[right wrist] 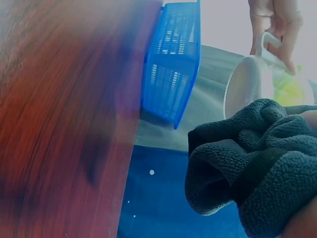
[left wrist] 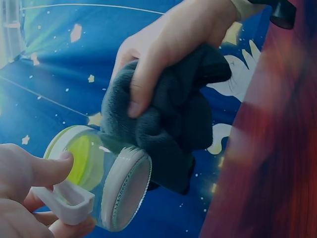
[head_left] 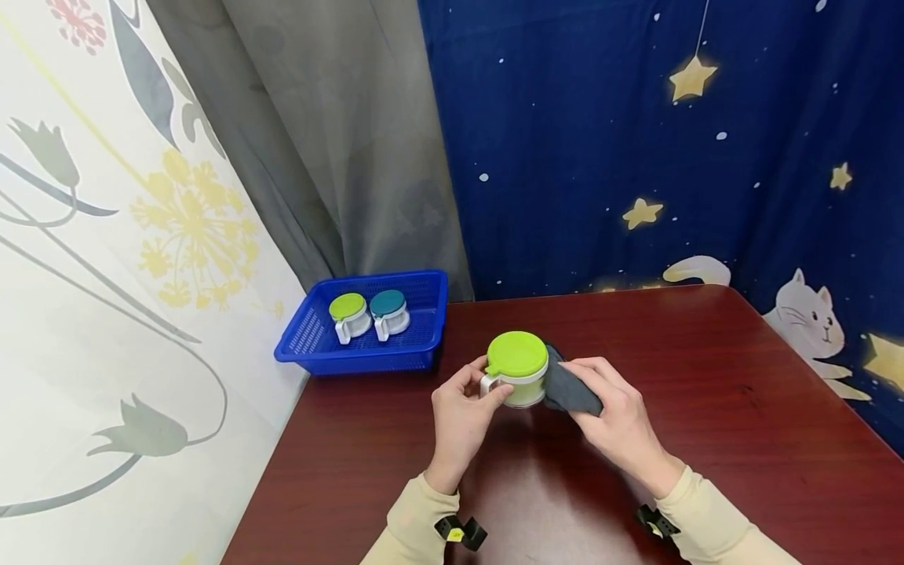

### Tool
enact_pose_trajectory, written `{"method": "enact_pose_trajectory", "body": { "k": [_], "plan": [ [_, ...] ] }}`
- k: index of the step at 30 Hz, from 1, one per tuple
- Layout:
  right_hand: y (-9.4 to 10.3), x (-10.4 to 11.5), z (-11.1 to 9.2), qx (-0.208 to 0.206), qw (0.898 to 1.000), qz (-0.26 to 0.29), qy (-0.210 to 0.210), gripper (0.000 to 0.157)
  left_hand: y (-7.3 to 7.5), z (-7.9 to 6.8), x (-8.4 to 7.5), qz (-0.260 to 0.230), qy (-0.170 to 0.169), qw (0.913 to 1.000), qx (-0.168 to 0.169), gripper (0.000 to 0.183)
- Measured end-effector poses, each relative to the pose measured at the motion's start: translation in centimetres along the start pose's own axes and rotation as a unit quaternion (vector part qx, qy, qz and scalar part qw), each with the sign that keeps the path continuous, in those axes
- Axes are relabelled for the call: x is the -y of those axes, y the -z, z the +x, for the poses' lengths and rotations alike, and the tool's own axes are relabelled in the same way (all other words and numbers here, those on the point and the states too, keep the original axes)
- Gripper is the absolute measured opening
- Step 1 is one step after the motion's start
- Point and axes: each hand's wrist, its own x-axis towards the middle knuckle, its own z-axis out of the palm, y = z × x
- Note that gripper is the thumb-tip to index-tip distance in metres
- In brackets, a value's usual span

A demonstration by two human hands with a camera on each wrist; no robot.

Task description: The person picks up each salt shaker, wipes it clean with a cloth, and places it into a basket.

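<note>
A clear seasoning jar (head_left: 526, 390) with a bright green lid (head_left: 518, 353) and a white handle (left wrist: 68, 202) is held above the table. My left hand (head_left: 462, 420) grips it by the handle, thumb against the jar's side. My right hand (head_left: 620, 416) holds a bunched dark grey cloth (left wrist: 163, 119) against the jar's right side. In the right wrist view the cloth (right wrist: 257, 163) covers part of the jar (right wrist: 247, 84), whose white base shows. Most of the right fingers are hidden behind the cloth.
A blue plastic basket (head_left: 374, 363) stands at the table's back left. Inside are two similar jars, one with a green lid (head_left: 348, 306), one with a teal lid (head_left: 388, 303). Curtains (head_left: 600, 157) hang behind the red-brown table (head_left: 706, 369); a patterned white wall (head_left: 233, 329) borders the left.
</note>
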Motion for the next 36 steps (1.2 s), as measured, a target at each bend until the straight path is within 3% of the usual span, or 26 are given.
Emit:
{"method": "enact_pose_trajectory", "body": {
  "k": [8, 15, 22, 30, 36],
  "plan": [
    [-0.7, 0.5, 0.3, -0.004, 0.998, 0.036, 0.046, 0.051, 0.1, -0.2, 1.2, 0.056, -0.035, 0.9971, -0.037, 0.03],
    [0.1, 0.2, 0.8, -0.015, 0.998, -0.004, 0.057, 0.053, 0.0, -0.6, 2.1, 0.065, -0.065, 0.995, -0.039, 0.029],
    [1.0, 1.1, 2.8, -0.043, 0.993, -0.047, 0.101, 0.059, -0.3, -0.6, 2.1, 0.122, -0.112, 0.9853, -0.043, 0.031],
    [-0.1, 2.6, 3.4, 0.028, 0.978, -0.093, 0.187, 0.069, -0.6, -0.8, 1.8, 0.128, -0.153, 0.9789, -0.045, 0.028],
    [-0.1, 2.6, 3.5, 0.016, 0.973, -0.107, 0.204, 0.064, -0.6, -0.9, 1.4, 0.128, -0.15, 0.9795, -0.04, 0.027]
  ]
}}
